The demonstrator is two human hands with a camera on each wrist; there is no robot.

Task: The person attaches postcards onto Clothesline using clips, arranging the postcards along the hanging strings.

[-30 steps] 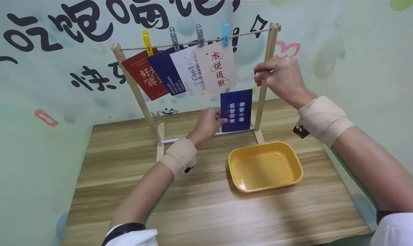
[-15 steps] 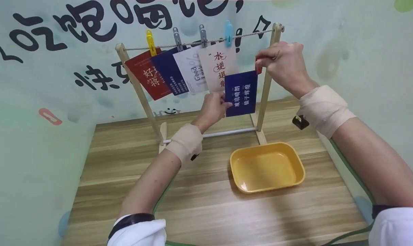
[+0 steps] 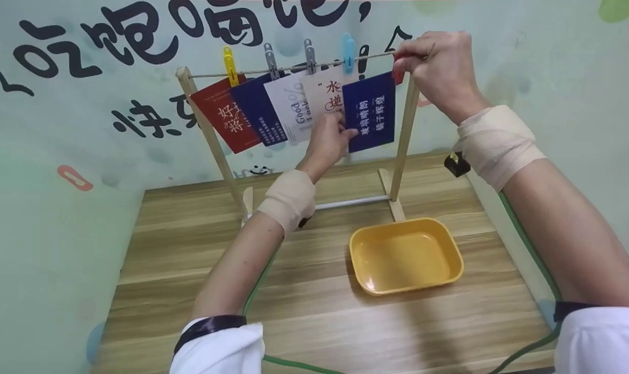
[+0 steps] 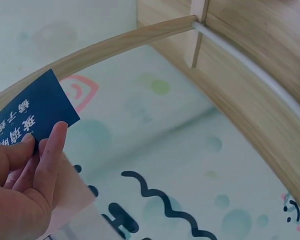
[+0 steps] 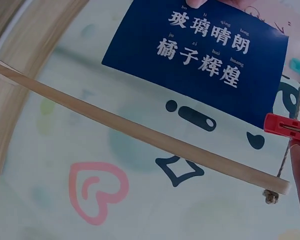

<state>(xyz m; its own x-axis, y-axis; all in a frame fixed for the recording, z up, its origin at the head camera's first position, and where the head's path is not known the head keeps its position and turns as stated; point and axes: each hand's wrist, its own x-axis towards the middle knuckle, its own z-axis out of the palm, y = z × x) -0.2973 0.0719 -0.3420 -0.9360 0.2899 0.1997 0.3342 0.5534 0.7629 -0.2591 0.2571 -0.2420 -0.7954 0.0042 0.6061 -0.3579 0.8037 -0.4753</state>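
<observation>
A dark blue card with white lettering [image 3: 370, 111] is pinched at its left edge between the thumb and fingers of my left hand [image 3: 326, 139]. It stands upright in front of a pale card with red writing [image 3: 331, 85]. My right hand [image 3: 442, 70] pinches a red clothespin [image 5: 285, 125] at the right end of the string [image 3: 379, 55]. In the right wrist view the clothespin's tip is right at the blue card's upper corner, beside the string. The left wrist view shows the thumb [image 4: 20, 147] pressed on the card's printed face.
A wooden rack [image 3: 405, 137] carries the string. A yellow [image 3: 230, 65], two grey and a light blue clothespin [image 3: 348, 54] hold a red [image 3: 223, 114], a blue, a white and a pale card. A yellow tray [image 3: 405, 257] stands on the wooden table [image 3: 304, 311] before the rack.
My left hand has lifted the blue card from near the rack's bottom bar up to the string. My right hand has risen with the red clothespin to the string.
</observation>
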